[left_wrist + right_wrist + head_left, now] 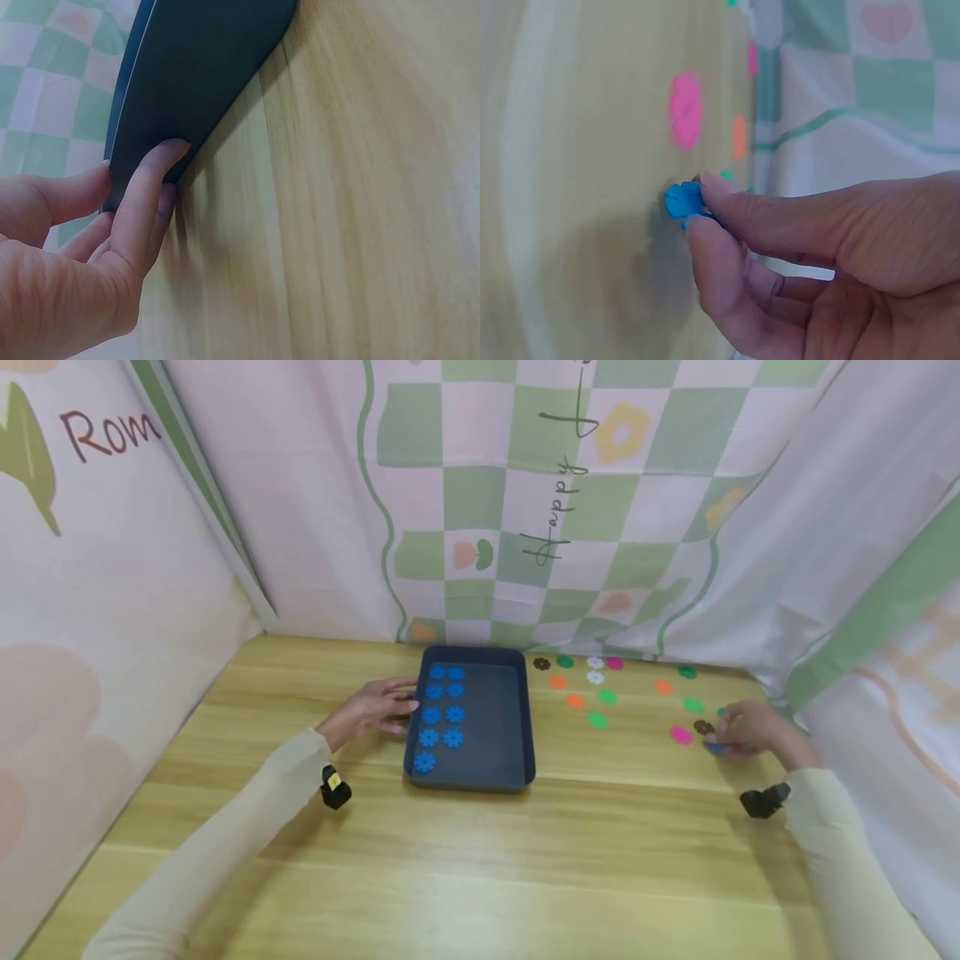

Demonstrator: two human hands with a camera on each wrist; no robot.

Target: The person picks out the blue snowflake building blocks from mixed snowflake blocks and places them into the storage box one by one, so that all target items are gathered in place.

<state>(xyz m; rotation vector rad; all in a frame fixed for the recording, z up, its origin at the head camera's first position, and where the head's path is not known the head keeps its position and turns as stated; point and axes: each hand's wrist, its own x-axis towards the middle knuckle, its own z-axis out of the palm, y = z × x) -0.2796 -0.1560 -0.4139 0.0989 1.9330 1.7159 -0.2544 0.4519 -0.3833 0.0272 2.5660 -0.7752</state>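
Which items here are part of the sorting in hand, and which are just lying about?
In the job:
blue flower piece, pinched by the right hand
dark tray, steadied by the left hand
blue pieces in the tray

Lying about:
green, orange, pink, white and brown pieces on the table

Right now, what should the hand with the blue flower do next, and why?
Probably lift the blue flower and carry it over to the dark tray. The right hand pinches it at the table, all nine flowers in the tray are blue, and the left hand steadies the tray's side.
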